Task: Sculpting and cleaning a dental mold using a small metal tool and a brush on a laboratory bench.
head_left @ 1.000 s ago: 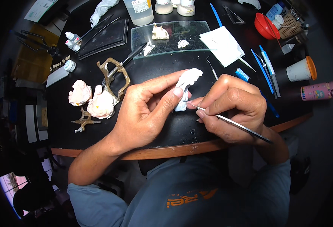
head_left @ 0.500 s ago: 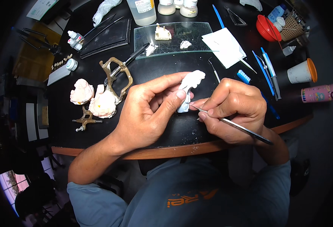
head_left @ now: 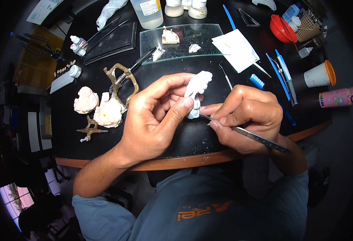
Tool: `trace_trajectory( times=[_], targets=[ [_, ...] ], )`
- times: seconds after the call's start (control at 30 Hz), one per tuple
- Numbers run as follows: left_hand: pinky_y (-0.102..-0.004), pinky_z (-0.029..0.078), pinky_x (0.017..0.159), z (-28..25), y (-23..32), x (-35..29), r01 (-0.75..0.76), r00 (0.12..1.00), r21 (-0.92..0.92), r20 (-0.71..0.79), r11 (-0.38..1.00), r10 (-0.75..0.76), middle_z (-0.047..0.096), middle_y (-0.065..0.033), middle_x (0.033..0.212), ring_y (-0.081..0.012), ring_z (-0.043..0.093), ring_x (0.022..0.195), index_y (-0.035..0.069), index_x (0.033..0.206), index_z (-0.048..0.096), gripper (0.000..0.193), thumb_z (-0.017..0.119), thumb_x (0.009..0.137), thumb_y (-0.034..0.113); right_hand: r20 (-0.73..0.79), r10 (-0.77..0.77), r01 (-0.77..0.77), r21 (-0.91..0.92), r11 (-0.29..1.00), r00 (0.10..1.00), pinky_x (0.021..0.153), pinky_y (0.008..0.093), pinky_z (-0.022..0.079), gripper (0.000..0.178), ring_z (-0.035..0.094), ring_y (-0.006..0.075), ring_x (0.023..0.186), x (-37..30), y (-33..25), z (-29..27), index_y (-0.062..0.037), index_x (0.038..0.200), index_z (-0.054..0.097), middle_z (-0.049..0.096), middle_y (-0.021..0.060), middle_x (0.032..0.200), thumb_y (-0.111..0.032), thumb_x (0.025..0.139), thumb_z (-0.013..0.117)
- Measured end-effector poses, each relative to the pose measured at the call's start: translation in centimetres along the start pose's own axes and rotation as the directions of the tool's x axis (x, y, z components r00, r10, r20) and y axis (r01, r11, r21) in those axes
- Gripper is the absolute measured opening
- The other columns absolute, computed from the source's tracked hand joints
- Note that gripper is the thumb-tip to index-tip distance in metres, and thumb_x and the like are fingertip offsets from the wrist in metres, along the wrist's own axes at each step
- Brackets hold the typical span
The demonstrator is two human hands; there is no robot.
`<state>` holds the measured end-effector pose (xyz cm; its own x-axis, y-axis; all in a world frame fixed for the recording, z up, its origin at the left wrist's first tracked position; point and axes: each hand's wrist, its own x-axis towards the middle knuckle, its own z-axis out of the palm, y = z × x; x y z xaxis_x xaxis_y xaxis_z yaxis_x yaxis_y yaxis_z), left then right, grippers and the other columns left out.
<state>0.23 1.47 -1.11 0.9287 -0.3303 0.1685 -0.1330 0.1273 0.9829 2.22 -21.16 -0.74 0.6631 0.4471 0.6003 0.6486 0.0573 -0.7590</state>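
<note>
Between thumb and fingers, my left hand (head_left: pixel 150 114) grips a small white dental cast (head_left: pixel 198 86), held upright with its toothed side facing right. My right hand (head_left: pixel 248 118) is closed in a pen grip around a slim metal scalpel handle (head_left: pixel 260 140). The tool's tip points at the lower right edge of the cast; whether it touches I cannot tell. My right index or middle fingertip lies close beside that edge. White crumbs (head_left: pixel 204 148) are scattered on the black table below both hands.
Left of my hands lie pinkish plaster dental models (head_left: pixel 109 112) and a brass articulator (head_left: pixel 122 86). Ahead is a glass plate (head_left: pixel 200 34) bearing a pinned tooth model (head_left: pixel 170 37). To the right are white paper (head_left: pixel 236 50), a blue toothbrush (head_left: pixel 257 81) and an orange-rimmed cup (head_left: pixel 319 76).
The cast has tipped slightly more upright and shifted a little left with my left hand. The handle in my right hand has rolled, showing its flat side.
</note>
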Motion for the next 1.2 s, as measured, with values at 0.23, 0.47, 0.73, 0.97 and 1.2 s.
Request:
trace_trajectory(
  times=[0.23, 0.47, 0.73, 0.97, 1.2],
  targets=[
    [-0.0343, 0.055, 0.101, 0.0, -0.4, 0.0, -0.078, 0.997, 0.073, -0.018, 0.994, 0.079, 0.071, -0.0193, 0.121, -0.0203, 0.07, 0.113, -0.009, 0.141, 0.053, 0.04, 0.064, 0.103, 0.001, -0.012, -0.011, 0.01, -0.055, 0.998, 1.0, 0.08, 0.0382, 0.07, 0.017, 0.072, 0.0153, 0.07, 0.2, -0.1, 0.0, 0.0016, 0.073, 0.065, 0.069, 0.0096, 0.076, 0.012, 0.076, 0.078],
    [-0.028, 0.057, 0.095, 0.5, -0.8, 0.0, -0.116, 0.987, -0.022, -0.118, 0.993, 0.113, 0.07, -0.0164, 0.119, -0.0154, 0.07, 0.108, -0.009, 0.129, 0.059, 0.032, 0.07, 0.099, -0.005, 0.007, -0.071, 0.071, -0.073, 0.995, 0.997, 0.081, 0.0417, 0.07, 0.021, 0.074, 0.0162, 0.073, 0.2, 0.2, -0.6, 0.0003, 0.074, 0.063, 0.071, 0.0133, 0.079, 0.013, 0.077, 0.08],
    [-0.0377, 0.06, 0.074, -0.7, 0.8, 1.1, -0.689, 0.67, 0.668, 0.437, 0.282, 0.601, 0.074, -0.0193, 0.106, -0.031, 0.071, 0.084, -0.006, 0.108, 0.074, 0.034, 0.081, 0.075, 0.0, -0.127, 0.092, -0.124, -0.275, 0.953, 0.988, 0.075, 0.0346, 0.066, 0.016, 0.07, 0.016, 0.074, 0.8, -0.9, -3.4, 0.002, 0.079, 0.062, 0.068, 0.0131, 0.081, 0.012, 0.085, 0.073],
    [-0.0285, 0.057, 0.074, -1.8, 0.1, 1.1, -0.424, 0.855, 0.478, -0.068, 0.769, 0.514, 0.074, -0.0153, 0.103, -0.0174, 0.07, 0.083, -0.007, 0.124, 0.069, 0.036, 0.079, 0.089, -0.002, 0.113, 0.027, 0.051, -0.634, 0.772, 0.993, 0.056, 0.0353, 0.052, 0.012, 0.067, 0.026, 0.064, 0.5, 1.4, -4.6, -0.0038, 0.082, 0.072, 0.066, 0.0079, 0.082, 0.002, 0.074, 0.078],
    [-0.0358, 0.058, 0.074, -1.6, 0.8, 1.3, -0.601, 0.713, 0.696, 0.244, 0.394, 0.657, 0.072, -0.0164, 0.102, -0.0287, 0.072, 0.085, -0.003, 0.124, 0.069, 0.043, 0.082, 0.083, -0.001, 0.322, 0.019, 0.265, -0.81, 0.523, 0.947, 0.059, 0.0367, 0.058, 0.001, 0.073, 0.0233, 0.074, -0.4, 1.3, -2.6, -0.0094, 0.08, 0.071, 0.066, 0.005, 0.091, -0.008, 0.081, 0.07]
  ],
)
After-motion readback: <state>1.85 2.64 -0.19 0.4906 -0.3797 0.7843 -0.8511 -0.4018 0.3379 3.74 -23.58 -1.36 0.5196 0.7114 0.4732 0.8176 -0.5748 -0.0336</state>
